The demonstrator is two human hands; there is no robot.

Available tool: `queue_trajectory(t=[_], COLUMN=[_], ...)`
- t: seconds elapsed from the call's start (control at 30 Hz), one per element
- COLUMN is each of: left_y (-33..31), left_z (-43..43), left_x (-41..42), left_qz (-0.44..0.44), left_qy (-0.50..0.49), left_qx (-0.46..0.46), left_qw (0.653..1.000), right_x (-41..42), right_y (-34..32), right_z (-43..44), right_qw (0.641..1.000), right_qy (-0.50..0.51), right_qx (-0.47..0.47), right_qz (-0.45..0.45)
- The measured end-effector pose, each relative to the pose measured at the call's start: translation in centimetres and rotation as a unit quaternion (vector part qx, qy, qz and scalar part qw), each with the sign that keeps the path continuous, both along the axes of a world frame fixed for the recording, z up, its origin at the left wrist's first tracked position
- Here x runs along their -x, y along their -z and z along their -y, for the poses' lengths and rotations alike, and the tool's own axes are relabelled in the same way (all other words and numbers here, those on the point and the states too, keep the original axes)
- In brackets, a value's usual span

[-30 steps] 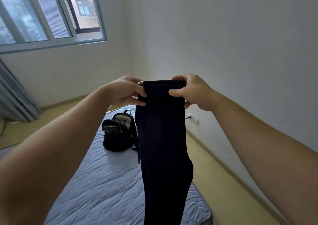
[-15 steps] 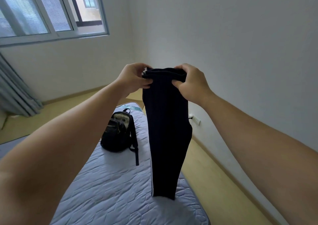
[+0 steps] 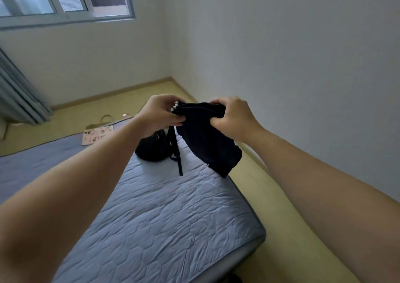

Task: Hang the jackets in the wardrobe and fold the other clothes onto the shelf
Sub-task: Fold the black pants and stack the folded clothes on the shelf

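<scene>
A pair of dark navy trousers [image 3: 207,140], folded into a short bundle, hangs in the air above the far end of the mattress. My left hand [image 3: 160,114] grips its top left edge, where small white tips stick out. On the top right edge my right hand [image 3: 232,116] holds the cloth with curled fingers. The bundle's lower end reaches down to just above the mattress's right edge. No wardrobe or shelf is in view.
A grey quilted mattress [image 3: 164,213] lies on the wooden floor [image 3: 270,200]. A black backpack [image 3: 154,147] sits on its far end, partly behind my left hand. A pale printed bag [image 3: 97,133] lies beyond. A white wall runs along the right; curtains [image 3: 17,96] hang left.
The trousers hung long from both hands a second ago; now they are doubled up into a short bundle. Both hands have dropped lower, and my view has tilted down.
</scene>
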State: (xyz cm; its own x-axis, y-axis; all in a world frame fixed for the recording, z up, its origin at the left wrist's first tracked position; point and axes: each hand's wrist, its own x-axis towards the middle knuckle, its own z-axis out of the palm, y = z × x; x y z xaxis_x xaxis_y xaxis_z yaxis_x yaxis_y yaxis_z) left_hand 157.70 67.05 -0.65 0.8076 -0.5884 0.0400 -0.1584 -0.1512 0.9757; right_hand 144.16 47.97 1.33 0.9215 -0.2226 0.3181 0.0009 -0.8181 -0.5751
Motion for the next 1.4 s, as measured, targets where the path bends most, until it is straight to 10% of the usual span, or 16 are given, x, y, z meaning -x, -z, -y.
queue_trajectory(t=[0.33, 0.6, 0.87, 1.4], left_y=[13.1, 19.7, 24.1, 32.9], left_z=[-18.0, -28.5, -33.7, -16.2], left_x=[5.5, 10.6, 13.8, 7.6], left_qz=[-0.184, -0.304, -0.398, -0.204], left_qy=[0.001, 0.067, 0.087, 0.093], left_qx=[-0.161, -0.33, -0.435, -0.467], left_qw=[0.97, 0.891, 0.803, 0.855], right_x=[3.9, 7.5, 10.4, 6.2], right_y=[10.8, 18.5, 24.4, 35.6], right_z=[-16.7, -27.9, -34.1, -18.1], right_qw=[0.962, 0.845, 0.804, 0.843], right_qy=[-0.091, -0.166, -0.279, -0.079], right_qx=[-0.001, -0.072, -0.011, -0.174], right_qz=[-0.256, -0.502, -0.525, -0.503])
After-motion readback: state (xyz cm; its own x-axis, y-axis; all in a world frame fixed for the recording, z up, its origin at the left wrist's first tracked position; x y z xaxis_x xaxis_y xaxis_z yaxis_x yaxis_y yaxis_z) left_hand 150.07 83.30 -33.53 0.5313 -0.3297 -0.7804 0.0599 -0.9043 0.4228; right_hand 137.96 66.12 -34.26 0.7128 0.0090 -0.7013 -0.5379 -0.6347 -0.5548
